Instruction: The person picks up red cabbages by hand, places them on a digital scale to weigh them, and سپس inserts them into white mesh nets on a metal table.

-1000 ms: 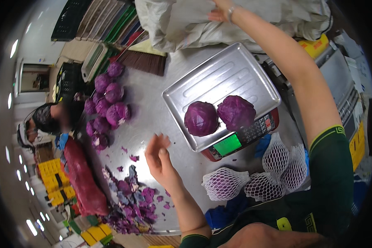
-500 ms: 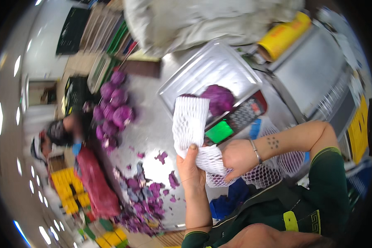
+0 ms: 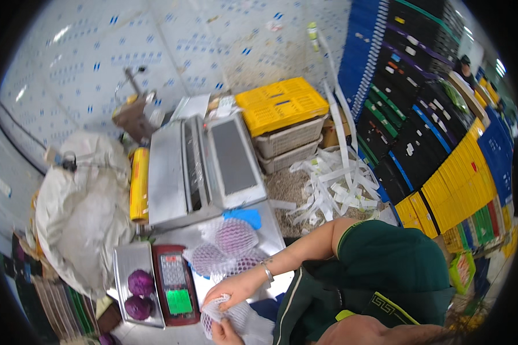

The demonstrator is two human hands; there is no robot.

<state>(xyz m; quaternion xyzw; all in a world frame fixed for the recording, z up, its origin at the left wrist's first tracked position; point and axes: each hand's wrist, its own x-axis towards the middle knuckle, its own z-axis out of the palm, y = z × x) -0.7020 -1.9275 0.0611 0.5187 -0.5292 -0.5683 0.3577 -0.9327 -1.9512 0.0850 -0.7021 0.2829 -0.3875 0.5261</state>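
My right hand [image 3: 236,291], with a metal bracelet at the wrist, reaches in from the right and pinches a white foam net sleeve [image 3: 243,319]. Just below it, my left hand [image 3: 227,333] grips the same sleeve with its thumb raised; the rest of that hand is cut off by the lower edge. Whether anything sits inside the sleeve cannot be made out. Beyond my right hand lie red cabbages in foam nets [image 3: 236,237]. Two bare red cabbages, one farther [image 3: 140,283] and one nearer [image 3: 138,307], rest in a metal tray [image 3: 122,259] to the left.
A red scale with keypad [image 3: 171,270] and green display stands beside the tray. Behind are a wrapping machine [image 3: 170,178], a yellow film roll [image 3: 138,184] and a white sack [image 3: 77,207]. Yellow crates [image 3: 282,106] and discarded paper strips [image 3: 345,184] lie farther right.
The view has swung right, toward the wrapping machine and stacked crates. Both hands still hold the white sleeve, now lower in the picture and closer together.
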